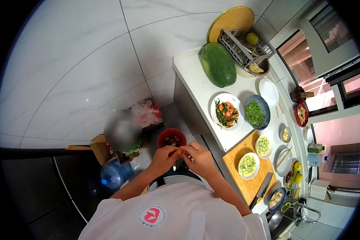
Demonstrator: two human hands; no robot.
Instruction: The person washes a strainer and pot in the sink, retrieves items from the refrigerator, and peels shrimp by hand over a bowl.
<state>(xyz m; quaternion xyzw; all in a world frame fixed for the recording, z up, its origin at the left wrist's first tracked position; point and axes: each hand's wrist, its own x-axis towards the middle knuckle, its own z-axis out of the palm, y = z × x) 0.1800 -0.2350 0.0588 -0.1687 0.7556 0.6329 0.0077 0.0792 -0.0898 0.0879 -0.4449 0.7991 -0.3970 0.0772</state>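
A: What's between the fingers?

B: A small orange piece (182, 151), a little glossy; its full shape is hidden by the fingertips.

A: And the grip?

B: Both hands pinch it, the left hand (164, 158) from one side and the right hand (199, 158) from the other, thumbs and fingertips nearly meeting. The piece lies right at the tips, forward of the palms.

A: What's closest?

B: A red bowl (160, 138), round and smooth, just beyond the fingers. Small, dark, lumpy bits (173, 140) lie inside (too blurred to name).

A: Over on the left?

B: A crinkled, see-through bag (144, 114), a cardboard box (101, 149) with square edges, and a rounded jug (115, 176) of clear blue plastic.

A: On the right?

B: A smooth white counter (188, 66). Its wooden board (232, 161) carries two white bowls (258, 165) of yellow and green food, plus a knife (264, 186) with a flat, broad blade and a dark handle. Past the board, a round plate (237, 100) holds greens and orange chunks, beside a blue bowl (267, 113) of chopped greens.

A: Farthest?

B: A thick-skinned, oblong green melon (219, 65), next to a slatted rack (238, 44).
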